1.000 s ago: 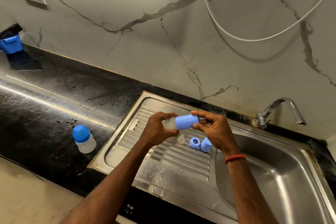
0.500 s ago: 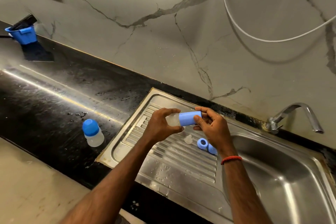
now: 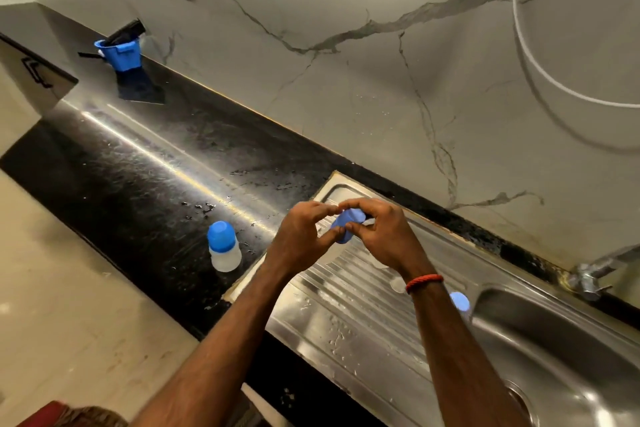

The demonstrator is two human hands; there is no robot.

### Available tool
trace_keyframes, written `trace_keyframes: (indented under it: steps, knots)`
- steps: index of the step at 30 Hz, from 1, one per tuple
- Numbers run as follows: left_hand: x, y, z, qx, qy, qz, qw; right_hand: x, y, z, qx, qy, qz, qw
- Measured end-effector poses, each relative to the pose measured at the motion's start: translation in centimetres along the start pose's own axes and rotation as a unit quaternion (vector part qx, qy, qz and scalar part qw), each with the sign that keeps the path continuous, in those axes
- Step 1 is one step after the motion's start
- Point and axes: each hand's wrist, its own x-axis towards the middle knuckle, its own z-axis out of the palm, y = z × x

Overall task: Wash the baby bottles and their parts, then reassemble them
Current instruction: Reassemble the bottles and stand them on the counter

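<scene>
- Two hands are meeting above the left end of the steel drainboard (image 3: 346,315): the left hand (image 3: 301,236) and right hand (image 3: 384,239) are both pinching the blue cap (image 3: 347,222) between curled fingertips and thumbs.
- Half a second ago the piece was lying sideways with its clear body showing in the left hand; now only the blue cap is showing and the body is hidden behind the fingers.
- Since that frame the camera has been swinging left, so more of the black countertop (image 3: 131,177) is showing, and the faucet (image 3: 594,276) is sliding to the right edge.
- One assembled bottle (image 3: 224,246) is standing upright on the countertop, just beside the drainboard's left rim and near the left wrist, where it stood before.
- Of the loose parts seen earlier on the drainboard, one blue part (image 3: 459,302) is now peeking out to the right of the right forearm, just beside the sink basin (image 3: 561,350); a clear piece (image 3: 397,284) under the wrist is too blurred to identify.
- Wet countertop is stretching away to the left towards a blue container (image 3: 122,55) at the far wall.
- Marble wall is closing off the back, with a white hose (image 3: 540,74) looping across it upper right.
</scene>
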Motion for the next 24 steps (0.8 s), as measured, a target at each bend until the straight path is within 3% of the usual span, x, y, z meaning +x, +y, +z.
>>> trace_keyframes:
  steps: [13, 24]
  knots:
    - [-0.6, -4.6, -8.4, 0.146, 0.062, -0.050, 0.986, 8.3, -5.0, 7.5, -0.008, -0.078, -0.057, 0.995]
    - [-2.4, -6.1, -11.8, 0.168, 0.089, -0.078, 0.979, 10.4, -7.0, 12.2, -0.004, -0.111, -0.062, 0.992]
